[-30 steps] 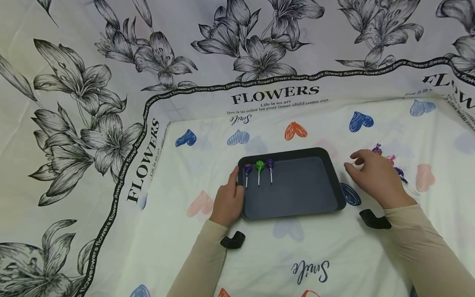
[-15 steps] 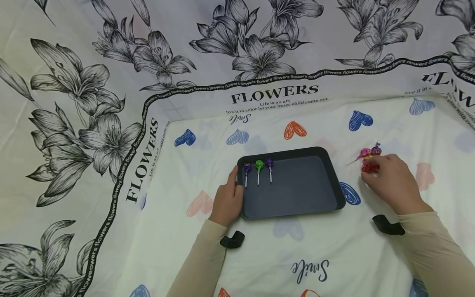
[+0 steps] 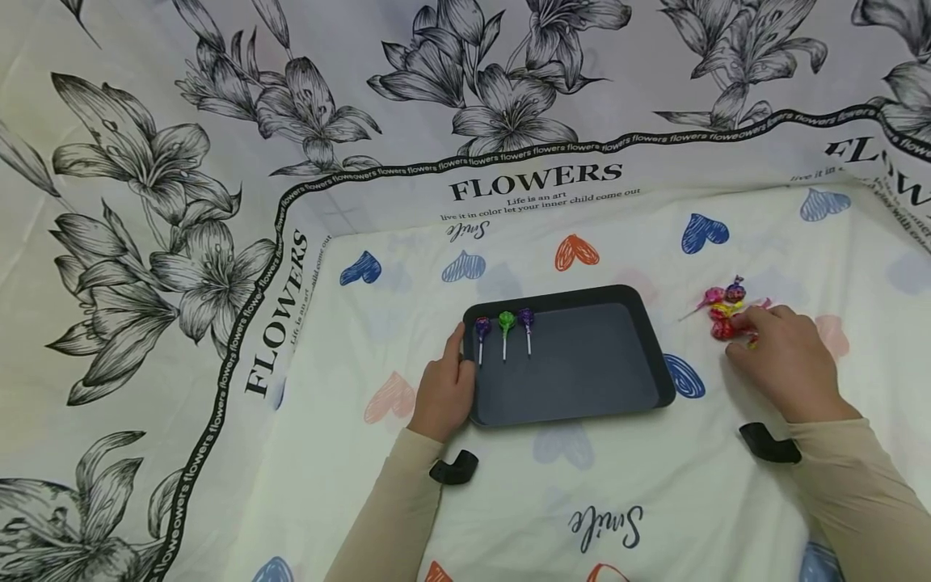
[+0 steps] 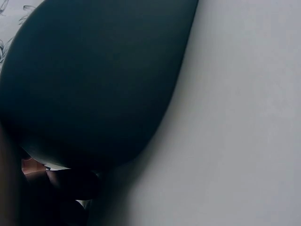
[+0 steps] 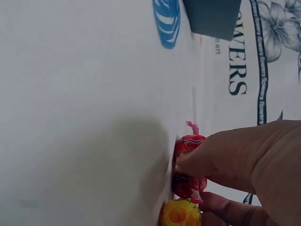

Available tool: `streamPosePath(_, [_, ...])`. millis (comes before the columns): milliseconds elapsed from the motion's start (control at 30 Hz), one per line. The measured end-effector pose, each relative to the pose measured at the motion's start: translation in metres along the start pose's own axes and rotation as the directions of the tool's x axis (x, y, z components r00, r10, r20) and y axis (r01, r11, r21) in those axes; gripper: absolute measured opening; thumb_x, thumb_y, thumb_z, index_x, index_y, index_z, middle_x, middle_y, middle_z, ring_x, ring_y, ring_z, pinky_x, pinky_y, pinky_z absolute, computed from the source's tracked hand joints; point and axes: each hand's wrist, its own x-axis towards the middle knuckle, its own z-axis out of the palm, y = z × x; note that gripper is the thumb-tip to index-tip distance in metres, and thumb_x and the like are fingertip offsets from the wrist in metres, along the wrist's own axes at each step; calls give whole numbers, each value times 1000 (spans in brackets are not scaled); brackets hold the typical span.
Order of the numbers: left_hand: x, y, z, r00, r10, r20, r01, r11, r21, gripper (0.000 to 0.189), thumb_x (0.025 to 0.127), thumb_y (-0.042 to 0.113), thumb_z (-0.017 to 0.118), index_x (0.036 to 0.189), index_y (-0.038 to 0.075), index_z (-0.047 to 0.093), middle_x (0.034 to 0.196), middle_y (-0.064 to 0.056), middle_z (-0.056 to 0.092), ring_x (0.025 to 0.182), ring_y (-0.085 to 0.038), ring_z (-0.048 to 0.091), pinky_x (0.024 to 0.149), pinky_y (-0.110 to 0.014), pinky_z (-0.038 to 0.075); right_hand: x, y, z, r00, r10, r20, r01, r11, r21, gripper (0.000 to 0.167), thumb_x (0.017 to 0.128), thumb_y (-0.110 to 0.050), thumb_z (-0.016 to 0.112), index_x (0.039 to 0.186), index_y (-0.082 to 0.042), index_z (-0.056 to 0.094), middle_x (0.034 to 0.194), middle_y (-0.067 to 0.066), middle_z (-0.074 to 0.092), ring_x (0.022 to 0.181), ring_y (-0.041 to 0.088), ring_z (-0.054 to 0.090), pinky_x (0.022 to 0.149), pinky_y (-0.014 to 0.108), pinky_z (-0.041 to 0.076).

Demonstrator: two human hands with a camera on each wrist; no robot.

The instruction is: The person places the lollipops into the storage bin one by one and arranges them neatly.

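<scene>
My left hand [image 3: 444, 396] holds the left rim of a dark grey baking tray [image 3: 582, 368]. Three lollipops lie in the tray's upper left: a purple lollipop [image 3: 483, 327], a green lollipop [image 3: 507, 323] and another purple lollipop [image 3: 527, 318], sticks toward me. Right of the tray, my right hand [image 3: 789, 364] pinches a red-wrapped lollipop [image 5: 190, 162] in a small pile on the cloth. Beside it in the right wrist view is a yellow-wrapped lollipop [image 5: 181, 214]. In the left wrist view the tray [image 4: 94, 80] fills much of the picture, with dark fingers [image 4: 73, 183] below it.
A pink lollipop [image 3: 713, 297] and a dark blue-purple lollipop [image 3: 735, 289] lie at the pile's far side. White cloth with printed hearts [image 3: 577, 252] covers the table. Flower-printed fabric [image 3: 509, 113] rises behind and to the left.
My right hand first moved right and toward me, uncovering the pink, yellow and red lollipops, then slightly farther right. My left hand, the tray and its three lollipops stay put.
</scene>
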Motion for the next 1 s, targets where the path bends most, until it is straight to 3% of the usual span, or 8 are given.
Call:
streamPosePath(233, [1, -1, 1, 1000, 13, 2, -13, 1000, 8, 64, 100, 16, 41, 164, 11, 37, 62, 2, 46, 49, -13, 34, 51, -33, 31, 3, 0, 6, 998, -35, -50, 31, 996, -78, 46, 87, -20, 79, 122, 7, 68, 109, 34, 56, 96, 53, 51, 69, 60, 43])
streamPosePath(433, [0, 1, 1, 1000, 4, 6, -4, 1000, 8, 64, 100, 17, 40, 164, 11, 36, 63, 1, 46, 50, -13, 35, 51, -33, 31, 6, -2, 7, 995, -68, -76, 58, 990, -128, 46, 84, -19, 81, 116, 12, 69, 104, 35, 59, 91, 52, 55, 69, 60, 42])
streamPosePath(733, [0, 0, 0, 1000, 2, 2, -2, 1000, 5, 65, 100, 17, 40, 164, 10, 36, 63, 1, 46, 49, -13, 35, 50, -33, 31, 9, -8, 3, 998, -33, -57, 27, 995, -99, 45, 87, -24, 78, 111, 14, 70, 92, 30, 69, 83, 48, 59, 65, 53, 41])
streamPosePath(1000, [1, -1, -1, 1000, 3, -1, -3, 1000, 1, 64, 100, 16, 42, 164, 11, 36, 62, 2, 46, 49, -14, 35, 51, -34, 31, 10, -18, 1, 1000, 0, -13, -1, 997, -72, 46, 89, -31, 73, 103, 12, 68, 79, 21, 69, 72, 37, 59, 53, 39, 40])
